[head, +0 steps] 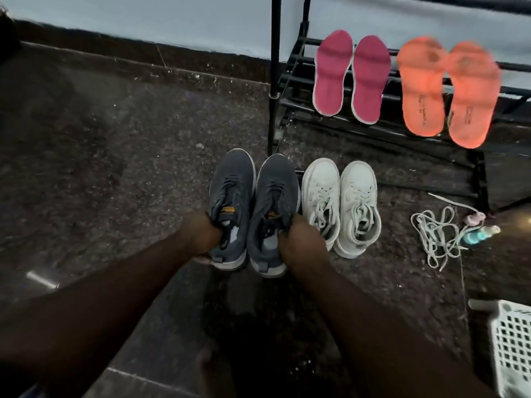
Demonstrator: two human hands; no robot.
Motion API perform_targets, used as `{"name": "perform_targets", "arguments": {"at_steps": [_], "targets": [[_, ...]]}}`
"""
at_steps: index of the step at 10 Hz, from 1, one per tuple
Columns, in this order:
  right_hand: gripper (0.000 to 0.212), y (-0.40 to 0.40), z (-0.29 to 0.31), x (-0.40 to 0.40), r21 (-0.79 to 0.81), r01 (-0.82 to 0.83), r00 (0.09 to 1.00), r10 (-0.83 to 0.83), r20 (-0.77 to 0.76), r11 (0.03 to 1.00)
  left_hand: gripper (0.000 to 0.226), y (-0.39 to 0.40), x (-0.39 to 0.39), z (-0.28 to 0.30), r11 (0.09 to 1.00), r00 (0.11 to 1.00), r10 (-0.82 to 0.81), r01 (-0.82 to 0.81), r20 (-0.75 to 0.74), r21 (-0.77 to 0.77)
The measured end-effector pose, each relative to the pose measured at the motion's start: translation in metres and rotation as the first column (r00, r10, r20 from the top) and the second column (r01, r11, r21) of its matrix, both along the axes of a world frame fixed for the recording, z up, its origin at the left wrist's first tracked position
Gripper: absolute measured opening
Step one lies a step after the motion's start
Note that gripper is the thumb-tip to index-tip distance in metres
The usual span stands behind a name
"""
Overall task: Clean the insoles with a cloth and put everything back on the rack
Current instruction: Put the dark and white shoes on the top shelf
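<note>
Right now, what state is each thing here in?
Left hand: grips left grey sneaker.
Right hand: grips right grey sneaker.
White sneakers: on floor, laced.
Pink insoles: on rack.
Orange insoles: on rack.
Loose laces: tangled on floor.

white basket (514,349) cut by edge, orange insoles (448,90) blurred — print unreadable

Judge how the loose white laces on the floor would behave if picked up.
The white laces lie in a tangled, looping heap, so they are probably floppy and would dangle and trail. They look thin, so likely very light. Loops may snag the small bottle lying against them.
</note>
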State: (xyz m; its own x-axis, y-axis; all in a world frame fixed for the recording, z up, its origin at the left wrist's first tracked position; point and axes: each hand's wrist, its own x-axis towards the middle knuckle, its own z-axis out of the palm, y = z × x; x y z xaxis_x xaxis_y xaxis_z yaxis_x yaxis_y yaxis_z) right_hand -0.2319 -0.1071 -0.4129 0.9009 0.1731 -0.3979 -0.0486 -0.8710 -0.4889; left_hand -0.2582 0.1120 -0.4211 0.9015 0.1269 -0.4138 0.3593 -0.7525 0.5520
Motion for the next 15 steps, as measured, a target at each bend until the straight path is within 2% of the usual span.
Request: {"name": "perform_targets", "arguments": {"at_steps": [1, 2, 3, 4, 6, 7, 8, 10, 12, 13, 14, 15], "targets": [[0.028, -0.013, 0.037, -0.005, -0.010, -0.014, 1.000, 0.014, 0.000, 1.000, 0.027, -0.034, -0.021, 0.066, 0.892, 0.885, 0.419, -0.443, -0.205, -0.092], [0.027, -0.028, 0.093, -0.015, 0.003, -0.003, 1.000, 0.003, -0.028, 1.000, 0.022, -0.046, -0.034, 0.113, 0.945, 0.924, 0.307, -0.324, -0.227, -0.043], [0.036, -0.047, 0.159, -0.031, 0.012, 0.040, 0.997, -0.039, -0.062, 0.999, 0.014, -0.062, -0.047, 0.176, 0.957, 0.932, 0.283, -0.290, -0.228, 0.006], [0.042, -0.071, 0.236, -0.045, 0.068, 0.123, 0.989, -0.116, -0.091, 0.990, 0.010, -0.082, -0.057, 0.241, 0.947, 0.924, 0.306, -0.320, -0.231, -0.024], [0.048, -0.116, 0.359, -0.047, 0.148, 0.205, 0.979, -0.202, -0.037, 0.967, 0.013, -0.109, -0.048, 0.350, 0.955, 0.930, 0.271, -0.292, -0.248, -0.050], [0.047, -0.127, 0.395, -0.022, 0.220, 0.228, 0.971, -0.239, 0.025, 0.948, 0.027, -0.114, -0.022, 0.382, 0.960, 0.933, 0.268, -0.279, -0.241, -0.015], [0.044, -0.135, 0.404, 0.015, 0.215, 0.217, 0.964, -0.243, 0.105, 0.952, 0.020, -0.121, 0.017, 0.406, 0.966, 0.949, 0.253, -0.260, -0.187, -0.010], [0.043, -0.159, 0.422, 0.123, 0.265, 0.283, 0.931, -0.330, 0.157, 0.922, 0.009, -0.130, 0.133, 0.432, 0.965, 0.953, 0.263, -0.263, -0.147, 0.023], [0.037, -0.209, 0.429, 0.209, 0.304, 0.424, 0.858, -0.486, 0.168, 0.853, 0.015, -0.132, 0.233, 0.435, 0.976, 0.962, 0.214, -0.204, -0.167, 0.076], [0.041, -0.209, 0.420, 0.234, 0.289, 0.415, 0.873, -0.467, 0.139, 0.863, 0.027, -0.131, 0.266, 0.427, 0.982, 0.965, 0.184, -0.171, -0.186, 0.081], [0.044, -0.198, 0.406, 0.246, 0.262, 0.366, 0.905, -0.407, 0.122, 0.893, 0.058, -0.123, 0.285, 0.413, 0.983, 0.957, 0.176, -0.158, -0.229, 0.095], [0.045, -0.182, 0.396, 0.251, 0.256, 0.323, 0.931, -0.354, 0.086, 0.911, 0.057, -0.111, 0.289, 0.390, 0.977, 0.933, 0.212, -0.198, -0.290, 0.080]]}}
